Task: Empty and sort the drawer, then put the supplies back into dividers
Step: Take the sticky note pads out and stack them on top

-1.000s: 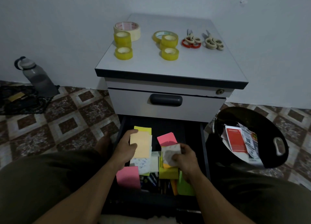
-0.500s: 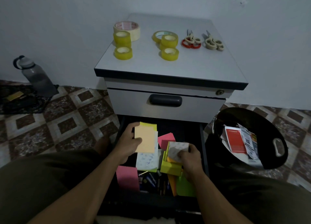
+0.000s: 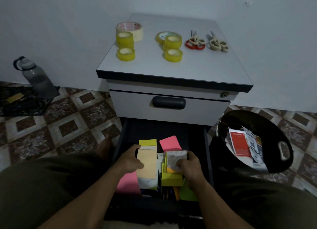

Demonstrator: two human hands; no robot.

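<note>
Where the open drawer (image 3: 207, 151) lies under both hands, a peach note pad (image 3: 147, 163) sits against the left hand (image 3: 131, 160) and a white-backed pad (image 3: 175, 158) against the right hand (image 3: 189, 166), over a yellow-green pad (image 3: 171, 179). Pens (image 3: 165, 193) beneath: dim, partly covered. Left hand clasps the peach note pad; right hand pinches the white-backed pad.

We have drawn our left hand (image 3: 130, 160) and its orange pad (image 3: 147, 163) back toward us, over the white sheets (image 3: 147, 183), while our right hand (image 3: 190, 167) has tipped the yellow pad (image 3: 171, 179) up beneath its white slip (image 3: 175, 158)
</note>
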